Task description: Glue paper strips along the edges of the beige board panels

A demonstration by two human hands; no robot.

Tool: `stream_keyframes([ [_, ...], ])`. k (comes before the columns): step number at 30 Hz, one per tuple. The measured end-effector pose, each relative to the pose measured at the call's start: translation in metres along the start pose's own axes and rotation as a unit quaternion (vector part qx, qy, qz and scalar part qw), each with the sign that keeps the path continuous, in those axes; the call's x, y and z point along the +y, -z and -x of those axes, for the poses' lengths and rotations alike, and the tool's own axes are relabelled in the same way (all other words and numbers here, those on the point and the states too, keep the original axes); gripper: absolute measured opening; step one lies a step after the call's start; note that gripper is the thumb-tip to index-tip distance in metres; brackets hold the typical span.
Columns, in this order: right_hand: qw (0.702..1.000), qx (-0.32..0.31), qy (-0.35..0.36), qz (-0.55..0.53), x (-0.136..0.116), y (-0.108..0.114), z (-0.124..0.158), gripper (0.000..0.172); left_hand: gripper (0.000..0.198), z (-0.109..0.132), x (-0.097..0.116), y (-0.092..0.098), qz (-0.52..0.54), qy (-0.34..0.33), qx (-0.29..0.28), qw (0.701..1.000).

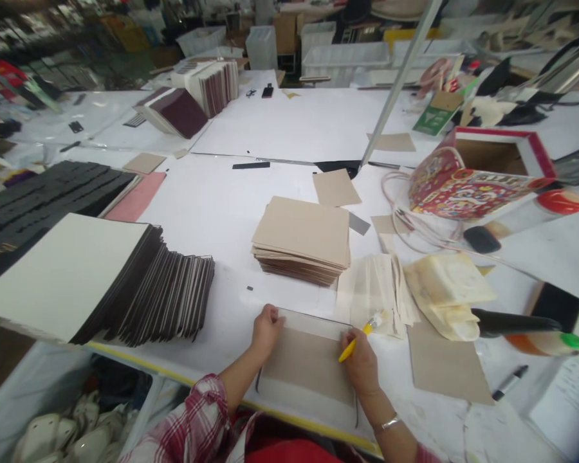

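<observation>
In front of me on the table lies a pale panel with thin dark edges [296, 321], and a beige card [309, 363] rests flat across its middle. My left hand [266, 329] is closed at the panel's upper left corner, fingertips pinching the edge. A yellow-handled brush [348, 351] is held in my right hand [361, 361], its whitish tip pointing up and right. The fingertips of that hand also touch the panel's upper right corner. Beyond the panel stands a stack of beige cards [303, 228]. Thin cream sheets [374, 289] lie right of it.
Dark-edged pale panels [72, 270] lean in a long row at left. At right are a yellowish crumpled bag [444, 283], a beige board [446, 363], a marker [510, 382] and a red patterned box [487, 186]. A slanted metal pole [400, 83] rises from the table.
</observation>
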State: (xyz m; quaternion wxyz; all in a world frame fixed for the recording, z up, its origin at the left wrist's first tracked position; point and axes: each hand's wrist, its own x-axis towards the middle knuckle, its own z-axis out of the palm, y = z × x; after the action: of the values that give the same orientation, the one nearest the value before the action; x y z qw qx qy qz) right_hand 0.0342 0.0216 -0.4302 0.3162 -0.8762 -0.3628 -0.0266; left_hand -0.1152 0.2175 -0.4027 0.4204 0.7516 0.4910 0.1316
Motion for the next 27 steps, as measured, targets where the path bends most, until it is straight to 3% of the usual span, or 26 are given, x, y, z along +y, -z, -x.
stream_keyframes([
  [20, 0.998, 0.018, 0.029, 0.054, -0.0007, -0.0004, -0.0005, 0.017, 0.023, 0.0001, -0.0006, -0.0055, 0.012, 0.002, -0.004, 1.0],
  [27, 0.995, 0.014, 0.048, 0.085, -0.0006, -0.0026, -0.0022, 0.019, 0.023, 0.0008, 0.0041, -0.002, -0.041, -0.018, -0.013, 0.999],
])
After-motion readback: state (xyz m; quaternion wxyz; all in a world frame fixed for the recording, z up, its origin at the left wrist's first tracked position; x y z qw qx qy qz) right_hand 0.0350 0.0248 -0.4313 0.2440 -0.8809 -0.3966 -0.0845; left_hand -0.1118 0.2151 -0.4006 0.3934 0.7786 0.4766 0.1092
